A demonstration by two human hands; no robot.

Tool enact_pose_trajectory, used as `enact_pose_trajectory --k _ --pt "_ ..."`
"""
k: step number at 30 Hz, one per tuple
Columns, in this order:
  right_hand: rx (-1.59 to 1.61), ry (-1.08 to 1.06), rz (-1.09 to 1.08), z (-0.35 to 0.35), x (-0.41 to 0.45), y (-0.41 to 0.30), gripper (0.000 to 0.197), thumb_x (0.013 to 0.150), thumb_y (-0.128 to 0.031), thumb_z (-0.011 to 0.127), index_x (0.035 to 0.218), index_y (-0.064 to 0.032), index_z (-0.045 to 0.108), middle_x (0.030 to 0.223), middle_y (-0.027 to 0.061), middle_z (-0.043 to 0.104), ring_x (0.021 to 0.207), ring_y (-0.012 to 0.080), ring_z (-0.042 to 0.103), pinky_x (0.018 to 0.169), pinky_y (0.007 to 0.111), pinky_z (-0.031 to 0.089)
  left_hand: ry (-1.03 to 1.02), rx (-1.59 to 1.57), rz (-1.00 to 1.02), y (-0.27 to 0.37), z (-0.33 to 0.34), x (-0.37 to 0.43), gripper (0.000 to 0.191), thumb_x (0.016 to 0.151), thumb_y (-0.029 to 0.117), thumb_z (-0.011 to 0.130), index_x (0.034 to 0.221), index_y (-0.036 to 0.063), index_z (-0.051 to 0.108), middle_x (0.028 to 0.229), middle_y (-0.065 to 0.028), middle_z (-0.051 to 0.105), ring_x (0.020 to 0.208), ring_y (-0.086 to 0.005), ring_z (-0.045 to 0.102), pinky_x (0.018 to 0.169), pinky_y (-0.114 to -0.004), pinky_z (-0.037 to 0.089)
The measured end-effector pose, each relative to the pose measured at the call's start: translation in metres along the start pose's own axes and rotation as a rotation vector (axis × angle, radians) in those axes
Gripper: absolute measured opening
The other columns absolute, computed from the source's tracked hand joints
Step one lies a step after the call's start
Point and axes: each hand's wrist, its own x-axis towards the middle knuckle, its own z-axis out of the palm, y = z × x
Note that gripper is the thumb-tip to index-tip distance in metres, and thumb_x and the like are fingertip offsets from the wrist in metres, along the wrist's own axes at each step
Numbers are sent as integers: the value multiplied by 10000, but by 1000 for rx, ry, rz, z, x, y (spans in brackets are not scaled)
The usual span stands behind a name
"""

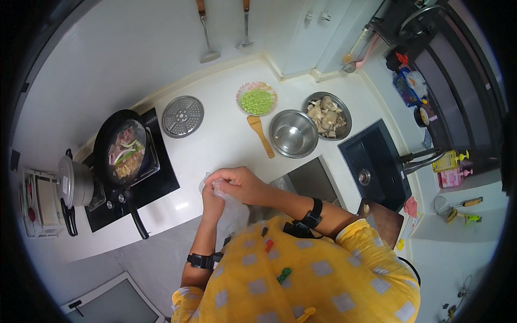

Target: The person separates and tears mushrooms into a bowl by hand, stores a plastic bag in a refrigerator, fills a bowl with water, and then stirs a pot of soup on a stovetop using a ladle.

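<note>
Both my hands are together over the front edge of the counter, gathering a thin translucent plastic bag (233, 212). My right hand (236, 182) pinches the bag near its top, and its fingers cover part of my left hand (212, 200). My left hand is closed around the bunched plastic, its fingers mostly hidden. The bag hangs down in front of me; its contents cannot be made out. Beyond my hands lie a wooden spatula (261, 136) and an open steel pot (294, 134) with almost nothing in it.
On the left, a wok (101, 153) with meat, scallion and ginger sits on the black stove (165, 181), beside a lidded pot (76, 181). Behind are a steamer plate (183, 117), a bowl of green beans (257, 101) and mushrooms (326, 115). A dark sink (377, 161) is right.
</note>
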Motion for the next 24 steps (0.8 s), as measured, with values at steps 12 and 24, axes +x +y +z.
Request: enact_pose_trajectory --k 12,24 --pt "158 -185 169 10 -29 9 209 828 -27 452 992 -4 579 813 28 586 721 61 498 659 204 412 117 374 -111 10 -16 -69 376 727 -82 427 1096 -35 483 944 -107 584 870 -177 561 753 -277 442" --pt "347 -491 263 103 -45 5 191 836 -25 460 980 12 579 796 27 597 694 67 523 631 192 426 567 -362 -240 36 -30 -195 436 780 -53 460 1203 5 367 1091 -61 508 977 -120 499 827 -234 399"
